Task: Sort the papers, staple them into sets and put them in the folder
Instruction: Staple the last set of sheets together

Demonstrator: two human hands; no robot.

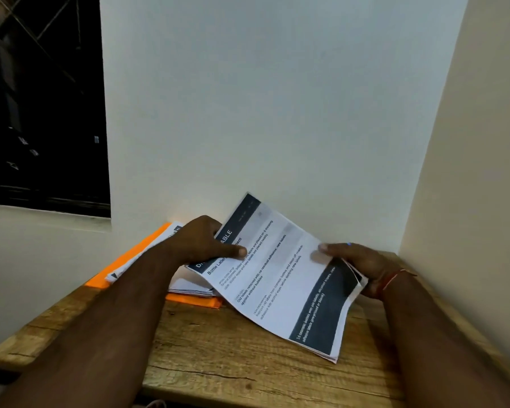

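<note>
Left hand [206, 240] and right hand [357, 260] are pinching the sheaf [283, 278] at ten and three o'clock, probably needing its edges squared before stapling.

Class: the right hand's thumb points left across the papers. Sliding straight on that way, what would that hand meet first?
Probably the left hand, whose thumb presses the same papers; only printed sheet shows between them, though depth is unclear.

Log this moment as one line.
left hand: grips printed sheets | right hand: grips printed sheets | orange folder: on table, papers on it
</note>
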